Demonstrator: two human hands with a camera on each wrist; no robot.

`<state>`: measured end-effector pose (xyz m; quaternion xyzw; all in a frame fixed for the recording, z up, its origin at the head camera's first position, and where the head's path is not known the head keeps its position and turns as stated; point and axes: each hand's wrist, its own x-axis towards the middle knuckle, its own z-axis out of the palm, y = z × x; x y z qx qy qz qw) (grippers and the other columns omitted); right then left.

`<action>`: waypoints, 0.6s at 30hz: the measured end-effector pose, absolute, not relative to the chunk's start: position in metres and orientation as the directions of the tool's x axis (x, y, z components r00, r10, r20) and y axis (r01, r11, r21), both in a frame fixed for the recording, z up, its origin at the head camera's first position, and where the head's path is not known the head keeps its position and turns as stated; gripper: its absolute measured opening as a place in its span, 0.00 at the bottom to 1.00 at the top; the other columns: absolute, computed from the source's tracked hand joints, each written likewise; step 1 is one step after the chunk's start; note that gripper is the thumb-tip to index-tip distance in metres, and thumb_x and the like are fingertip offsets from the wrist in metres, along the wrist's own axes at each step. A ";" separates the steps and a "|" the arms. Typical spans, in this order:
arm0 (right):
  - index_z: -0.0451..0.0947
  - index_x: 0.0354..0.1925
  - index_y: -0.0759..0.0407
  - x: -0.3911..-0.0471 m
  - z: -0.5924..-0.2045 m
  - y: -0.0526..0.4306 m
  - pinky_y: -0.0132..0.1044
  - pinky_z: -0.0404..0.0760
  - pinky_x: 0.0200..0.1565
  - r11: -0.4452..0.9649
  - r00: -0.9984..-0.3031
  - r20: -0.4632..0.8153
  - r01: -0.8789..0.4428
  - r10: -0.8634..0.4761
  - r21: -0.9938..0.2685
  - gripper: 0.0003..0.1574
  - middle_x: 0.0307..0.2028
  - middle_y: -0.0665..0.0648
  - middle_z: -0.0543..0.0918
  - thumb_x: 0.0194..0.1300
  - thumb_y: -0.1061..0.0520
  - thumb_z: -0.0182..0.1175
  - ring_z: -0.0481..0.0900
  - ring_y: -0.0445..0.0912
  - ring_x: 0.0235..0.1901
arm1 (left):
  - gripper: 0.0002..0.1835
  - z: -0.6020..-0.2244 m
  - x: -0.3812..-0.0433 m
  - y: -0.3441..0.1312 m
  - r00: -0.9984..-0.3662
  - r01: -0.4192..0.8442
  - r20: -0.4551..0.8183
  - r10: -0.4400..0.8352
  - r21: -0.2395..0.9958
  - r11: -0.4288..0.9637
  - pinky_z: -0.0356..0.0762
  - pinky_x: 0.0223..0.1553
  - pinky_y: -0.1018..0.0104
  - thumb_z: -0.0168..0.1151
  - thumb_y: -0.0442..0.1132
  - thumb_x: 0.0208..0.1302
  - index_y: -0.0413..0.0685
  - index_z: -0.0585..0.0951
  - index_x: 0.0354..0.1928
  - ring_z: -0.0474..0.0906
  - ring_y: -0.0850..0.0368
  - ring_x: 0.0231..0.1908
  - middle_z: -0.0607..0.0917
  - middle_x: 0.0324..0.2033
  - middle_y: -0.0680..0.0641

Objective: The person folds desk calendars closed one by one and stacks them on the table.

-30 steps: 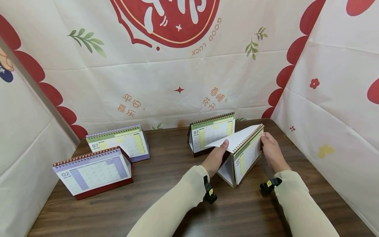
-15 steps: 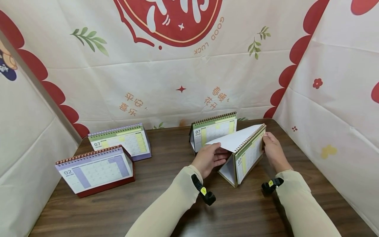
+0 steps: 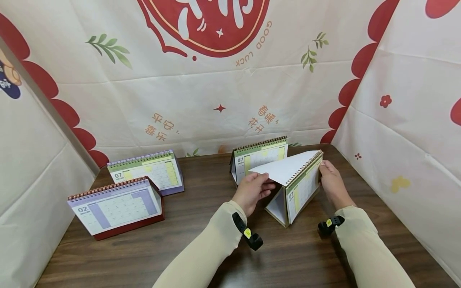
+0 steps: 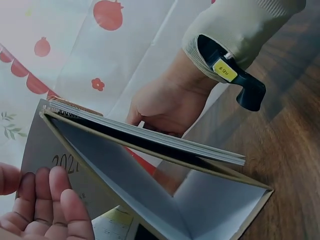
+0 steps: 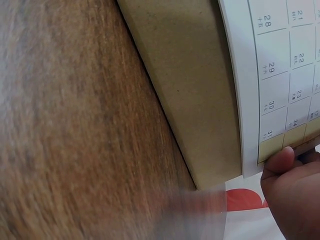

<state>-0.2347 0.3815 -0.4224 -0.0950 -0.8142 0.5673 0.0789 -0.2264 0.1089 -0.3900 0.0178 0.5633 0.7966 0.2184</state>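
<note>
A desk calendar [image 3: 304,190] with a tan stand and gold coil stands angled at the right, its "07" page facing front. One loose sheet [image 3: 284,168] slants off the coil toward the back left. My left hand [image 3: 252,192] pinches that sheet's lower corner between thumb and fingers; "2021" is printed on its underside in the left wrist view. With thumb and fingers, my right hand [image 3: 332,182] holds the calendar's right edge, thumb on the yellow column beside "31" in the right wrist view. Its other fingers are mostly hidden behind the pages.
Behind the sheet stands another green "07" calendar [image 3: 263,157]. At the left are a purple "02" calendar [image 3: 117,208] with a red base and a green "07" calendar [image 3: 155,172] behind it. Printed cloth walls [image 3: 194,100] enclose the wooden table [image 3: 201,224].
My left hand has shifted from the calendar's near side to the sheet's lower left corner, and the corner has risen slightly. The right hand stays on the calendar's edge.
</note>
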 end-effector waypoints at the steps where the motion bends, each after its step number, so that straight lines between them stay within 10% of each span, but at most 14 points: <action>1: 0.60 0.56 0.50 -0.235 -0.422 0.382 0.46 0.63 0.42 0.340 -0.970 0.019 0.067 0.243 -0.938 0.28 0.47 0.56 0.61 0.71 0.36 0.27 0.61 0.48 0.41 | 0.09 -0.389 -0.226 0.109 -0.908 -0.318 -0.213 0.362 0.911 -0.263 0.76 0.35 0.66 0.56 0.41 0.64 0.42 0.77 0.32 0.79 0.56 0.32 0.82 0.33 0.45; 18: 0.57 0.62 0.49 -0.236 -0.421 0.381 0.47 0.62 0.45 0.330 -0.966 -0.021 0.108 0.257 -0.938 0.33 0.53 0.57 0.60 0.70 0.35 0.26 0.58 0.51 0.48 | 0.11 -0.375 -0.226 0.108 -0.949 -0.123 -0.079 0.307 0.985 -0.125 0.77 0.40 0.59 0.57 0.44 0.64 0.44 0.77 0.29 0.80 0.55 0.33 0.81 0.31 0.48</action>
